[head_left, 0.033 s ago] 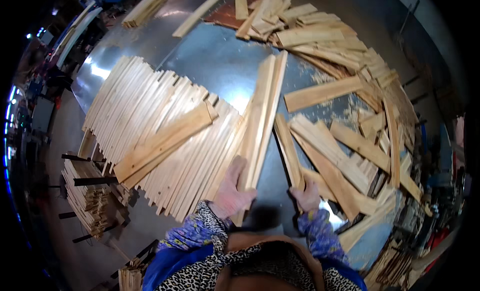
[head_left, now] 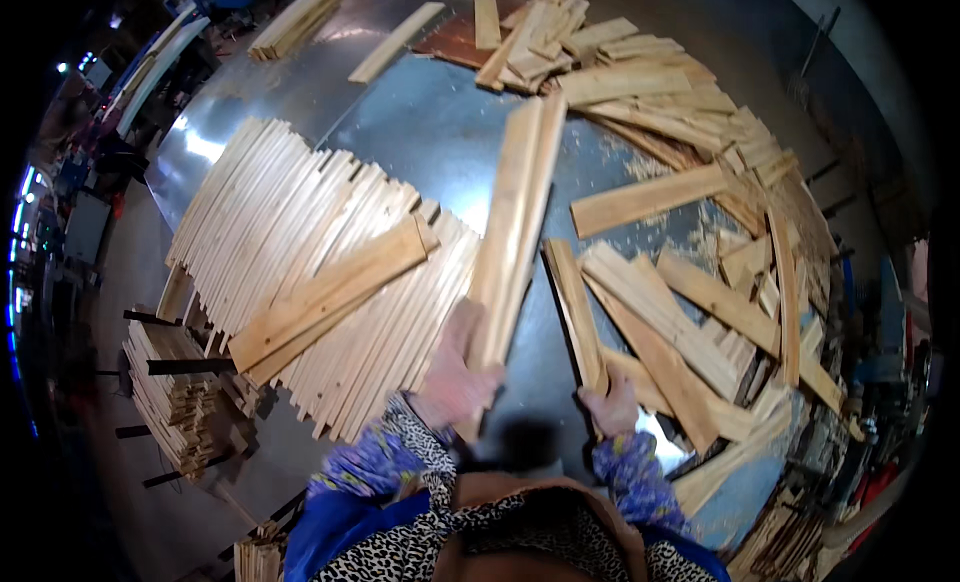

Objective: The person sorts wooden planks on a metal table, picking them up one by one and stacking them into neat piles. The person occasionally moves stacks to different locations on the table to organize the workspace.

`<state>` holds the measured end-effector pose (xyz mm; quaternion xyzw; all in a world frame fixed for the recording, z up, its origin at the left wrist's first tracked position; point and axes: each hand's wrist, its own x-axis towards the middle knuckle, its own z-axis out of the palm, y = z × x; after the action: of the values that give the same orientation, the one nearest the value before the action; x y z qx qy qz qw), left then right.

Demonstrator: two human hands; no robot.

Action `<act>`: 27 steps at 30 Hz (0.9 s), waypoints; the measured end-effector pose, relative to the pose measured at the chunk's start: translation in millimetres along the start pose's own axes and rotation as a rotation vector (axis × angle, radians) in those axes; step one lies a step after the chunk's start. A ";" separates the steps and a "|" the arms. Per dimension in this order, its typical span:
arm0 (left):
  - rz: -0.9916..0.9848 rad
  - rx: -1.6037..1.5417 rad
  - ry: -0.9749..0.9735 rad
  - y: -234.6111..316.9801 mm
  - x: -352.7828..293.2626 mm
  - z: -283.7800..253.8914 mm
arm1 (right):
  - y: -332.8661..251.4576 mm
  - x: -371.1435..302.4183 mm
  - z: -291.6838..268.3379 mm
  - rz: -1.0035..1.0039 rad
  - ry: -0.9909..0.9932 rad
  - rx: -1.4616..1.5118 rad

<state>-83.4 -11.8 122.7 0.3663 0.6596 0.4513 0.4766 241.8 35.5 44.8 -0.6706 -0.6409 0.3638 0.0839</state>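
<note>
My left hand (head_left: 460, 372) is closed round the near end of a pair of long pale wooden boards (head_left: 512, 222), which lean side by side and reach away over the metal table. My right hand (head_left: 612, 406) grips the near end of a shorter wooden board (head_left: 574, 312), thumb on one side. Left of the held pair lies a wide row of narrow wooden strips (head_left: 310, 242), set close together. Across this row rest two slanting boards (head_left: 335, 294), one partly under the other. Right of my right hand, loose boards (head_left: 665, 322) lie crossed over each other.
A heap of boards (head_left: 640, 82) curves round the far right of the metal table (head_left: 430, 122), with wood shavings nearby. A bundle of boards (head_left: 295, 22) lies at the far left. Below the table's left edge, stacked strips (head_left: 170, 392) sit by dark metal bars.
The boards in my left hand have shifted a little to the left, toward the row of strips. My right hand keeps its hold on the shorter board, almost in place.
</note>
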 end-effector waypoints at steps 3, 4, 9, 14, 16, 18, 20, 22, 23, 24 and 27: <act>0.151 0.359 0.118 44.8 143.7 -72.6 | 10.7 -14.3 15.5 0.115 -0.034 -0.056; 0.193 0.550 0.190 88.5 199.3 -116.2 | -3.4 -9.4 14.9 0.111 -0.126 -0.055; 0.186 1.099 0.459 142.7 411.5 -218.7 | 29.5 -14.8 54.9 0.099 -0.056 0.165; 0.537 0.878 0.430 115.2 477.3 -165.8 | 0.5 -17.6 58.0 0.098 0.023 0.158; 0.378 0.511 0.199 84.8 398.3 -82.0 | 9.7 -20.2 62.6 0.127 0.024 0.180; 0.548 0.428 -0.028 30.6 311.5 -30.6 | -3.0 -20.0 61.9 0.103 0.089 0.183; 0.348 0.104 -0.346 -16.3 198.3 17.1 | -24.7 -8.7 48.7 -0.027 0.083 0.159; 0.122 -0.124 -0.493 5.6 103.2 58.0 | -52.8 4.2 42.3 0.130 0.115 0.133; 0.056 -0.178 -0.443 -31.0 65.8 82.5 | -68.6 16.9 40.0 0.183 0.126 0.118; -0.082 -0.289 -0.428 -46.7 54.6 103.4 | -70.6 29.3 40.7 -0.042 0.115 0.475; -0.272 -0.798 -0.223 -92.4 41.3 143.6 | -51.8 63.0 36.4 -0.211 0.079 0.276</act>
<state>38.0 31.3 3.3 0.1097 0.4204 0.5614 0.7043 173.4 89.1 24.6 -0.5955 -0.6479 0.4111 0.2381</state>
